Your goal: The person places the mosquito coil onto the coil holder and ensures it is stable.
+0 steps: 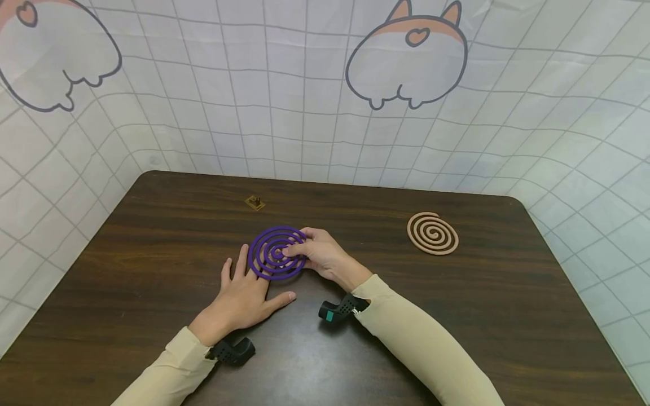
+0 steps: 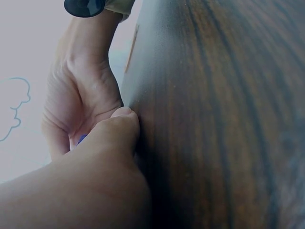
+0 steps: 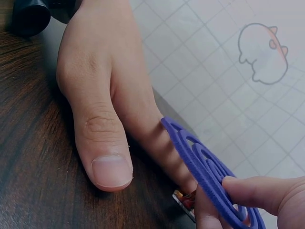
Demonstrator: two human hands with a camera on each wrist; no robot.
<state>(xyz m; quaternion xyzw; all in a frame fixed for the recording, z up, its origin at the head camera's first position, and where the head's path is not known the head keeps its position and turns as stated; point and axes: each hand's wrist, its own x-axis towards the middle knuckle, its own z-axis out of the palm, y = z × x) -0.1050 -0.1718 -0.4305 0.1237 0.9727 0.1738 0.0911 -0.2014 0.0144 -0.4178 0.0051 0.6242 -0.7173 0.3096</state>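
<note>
My right hand point(image 1: 327, 255) pinches a purple mosquito coil point(image 1: 261, 270), thumb on its upper face near the centre and fingers beneath. The coil is tilted in the right wrist view. My left hand point(image 1: 237, 304) lies palm down on the table with its fingers spread and straight; the coil overlaps its fingertips. Under the coil, beside the left fingers, a small metal piece point(image 3: 183, 200) with red and gold on it shows in part. In the left wrist view the left thumb point(image 2: 107, 138) covers most of the coil, leaving a bit of purple.
A tan mosquito coil point(image 1: 433, 233) lies flat on the right of the dark wooden table point(image 1: 152, 254). Toward the back edge sits a small square gold-coloured metal piece point(image 1: 255, 203). A white gridded curtain point(image 1: 304, 113) surrounds the back and sides. Both wrists wear black devices.
</note>
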